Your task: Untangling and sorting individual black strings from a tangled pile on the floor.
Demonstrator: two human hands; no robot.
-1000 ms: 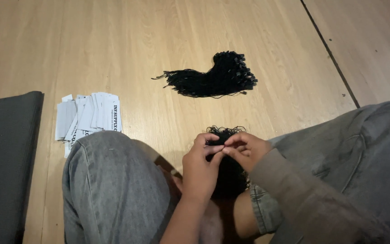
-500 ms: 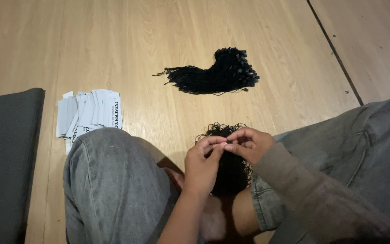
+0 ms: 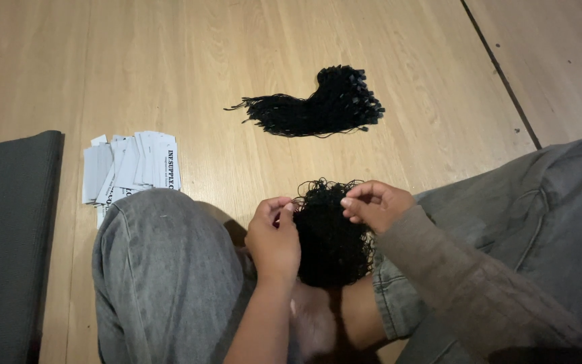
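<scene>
Head view: my left hand [image 3: 274, 236] and right hand [image 3: 372, 202] pinch loops off the tangled black cord pile [image 3: 331, 236]; bundle [image 3: 318, 108] and tags [image 3: 133, 168] lie untouched.

- Indoor room, likely home or small packing workspace; cannot tell which
- Light wood-plank floor [image 3: 237, 61] is the work surface
- Person sits on it, grey mat [image 3: 8, 236] at left edge

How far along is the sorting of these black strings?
Done: a straightened bundle of black strings lies on the floor. In hand: left hand and right hand pinch a strand above the tangled black pile. Left: that pile, and the white paper tags.
</scene>
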